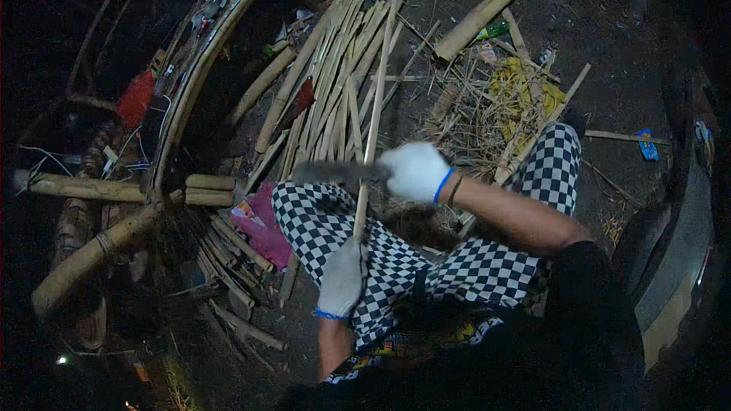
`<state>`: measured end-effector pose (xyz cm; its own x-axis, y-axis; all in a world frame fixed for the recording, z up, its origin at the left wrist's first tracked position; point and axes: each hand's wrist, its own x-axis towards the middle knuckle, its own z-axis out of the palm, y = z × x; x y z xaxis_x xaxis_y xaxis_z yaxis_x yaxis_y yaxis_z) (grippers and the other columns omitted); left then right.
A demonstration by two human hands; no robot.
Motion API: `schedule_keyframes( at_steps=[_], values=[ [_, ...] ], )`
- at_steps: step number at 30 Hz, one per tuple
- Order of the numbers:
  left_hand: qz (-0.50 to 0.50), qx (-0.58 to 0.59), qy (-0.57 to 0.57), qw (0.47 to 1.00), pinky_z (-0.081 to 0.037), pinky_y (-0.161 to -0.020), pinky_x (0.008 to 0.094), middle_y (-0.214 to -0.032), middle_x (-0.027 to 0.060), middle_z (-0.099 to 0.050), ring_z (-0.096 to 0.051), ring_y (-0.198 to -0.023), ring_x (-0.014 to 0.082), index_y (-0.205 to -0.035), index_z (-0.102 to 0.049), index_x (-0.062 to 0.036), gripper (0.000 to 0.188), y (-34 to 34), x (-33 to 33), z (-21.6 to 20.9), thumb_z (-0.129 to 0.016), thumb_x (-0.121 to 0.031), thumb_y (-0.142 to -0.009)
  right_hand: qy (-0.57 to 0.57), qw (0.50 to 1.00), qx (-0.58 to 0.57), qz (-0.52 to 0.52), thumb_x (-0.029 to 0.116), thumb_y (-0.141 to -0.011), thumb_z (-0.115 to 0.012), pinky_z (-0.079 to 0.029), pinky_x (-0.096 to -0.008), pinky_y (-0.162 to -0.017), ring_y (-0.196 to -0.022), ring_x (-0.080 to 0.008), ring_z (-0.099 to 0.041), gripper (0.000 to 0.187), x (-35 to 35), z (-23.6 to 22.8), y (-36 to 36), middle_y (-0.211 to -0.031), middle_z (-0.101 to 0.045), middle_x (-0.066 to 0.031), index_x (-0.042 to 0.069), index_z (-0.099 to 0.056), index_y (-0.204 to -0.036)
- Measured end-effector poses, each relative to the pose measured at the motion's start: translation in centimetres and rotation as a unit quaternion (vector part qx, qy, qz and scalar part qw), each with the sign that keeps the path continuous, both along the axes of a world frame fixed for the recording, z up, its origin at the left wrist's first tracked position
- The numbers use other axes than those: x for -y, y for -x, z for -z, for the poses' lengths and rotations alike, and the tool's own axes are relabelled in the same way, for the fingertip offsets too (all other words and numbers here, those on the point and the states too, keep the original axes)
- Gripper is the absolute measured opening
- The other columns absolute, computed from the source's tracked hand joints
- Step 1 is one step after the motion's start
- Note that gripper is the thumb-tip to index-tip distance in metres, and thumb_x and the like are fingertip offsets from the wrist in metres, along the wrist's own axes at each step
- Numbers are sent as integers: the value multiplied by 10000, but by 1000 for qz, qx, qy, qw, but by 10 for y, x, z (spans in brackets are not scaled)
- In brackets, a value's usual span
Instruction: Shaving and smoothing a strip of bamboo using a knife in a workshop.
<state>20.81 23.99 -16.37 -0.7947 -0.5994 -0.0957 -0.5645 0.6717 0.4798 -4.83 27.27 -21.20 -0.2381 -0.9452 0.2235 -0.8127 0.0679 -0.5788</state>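
My left hand (343, 278), in a white glove, is closed round the lower end of a long, pale bamboo strip (375, 110). The strip slants up and away from me over my checkered trousers. My right hand (415, 173), also gloved in white, grips a broad, dark-bladed knife (331, 173), its handle hidden in the fist. Blurred by motion, the blade points left and lies across the strip, above my left hand; whether it touches the strip I cannot tell. Beyond my left knee a pile of split bamboo strips (335, 76) lies on the ground.
Bamboo shavings (468, 106) and a yellow sack (514, 80) lie between my knees and a thick bamboo pole (480, 23). A bamboo frame (91, 189) stands at the left. Cut bamboo pieces (228, 247) and a magenta cloth (263, 221) lie beside my left leg.
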Motion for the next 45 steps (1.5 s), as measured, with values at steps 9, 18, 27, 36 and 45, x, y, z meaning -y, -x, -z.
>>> schedule_keyframes(
  at_steps=[9, 18, 27, 36, 45],
  values=[
    [-112, -5, -111, 987, -428, -598, 403, -692, 154, -546, -558, -622, 314, -894, -522, -13, 308, 33, 13, -18, -321, -217, -1005, -80, 994, -24, -63, 219, -691, -619, -532, -426, -646, -736, -321, -671, 286, 7, -25, -13, -759, -668, -145, 123, -653, -958],
    [-23, 72, 29, 997, -440, -609, 456, -743, 220, -572, -580, -700, 384, -924, -550, 4, 339, 5, -1, -5, -303, -219, -989, -67, 997, 3, -22, 227, -707, -590, -523, -455, -696, -729, -355, -655, 229, 7, -8, -7, -734, -655, -173, 101, -677, -878],
    [-52, 138, -4, 989, -466, -691, 502, -826, 244, -591, -605, -810, 418, -972, -535, 23, 211, -17, -18, -7, -378, -112, -933, -69, 992, -4, 104, 274, -735, -559, -529, -487, -747, -807, -358, -659, 274, 22, 17, 43, -804, -664, -208, 51, -691, -825],
    [-13, 68, 65, 995, -449, -676, 504, -868, 268, -587, -571, -798, 457, -1007, -555, 5, 308, -11, -9, -18, -342, -215, -979, -61, 997, 13, 47, 239, -727, -553, -517, -484, -702, -769, -378, -645, 211, 22, -10, 38, -770, -652, -181, 107, -671, -843],
    [31, 73, 71, 994, -467, -625, 483, -806, 247, -578, -591, -772, 424, -974, -551, 23, 207, -33, -25, -22, -403, -110, -917, -41, 983, 18, 177, 282, -746, -526, -520, -466, -804, -849, -407, -643, 304, 28, 18, 83, -855, -658, -238, 35, -683, -829]
  ],
)
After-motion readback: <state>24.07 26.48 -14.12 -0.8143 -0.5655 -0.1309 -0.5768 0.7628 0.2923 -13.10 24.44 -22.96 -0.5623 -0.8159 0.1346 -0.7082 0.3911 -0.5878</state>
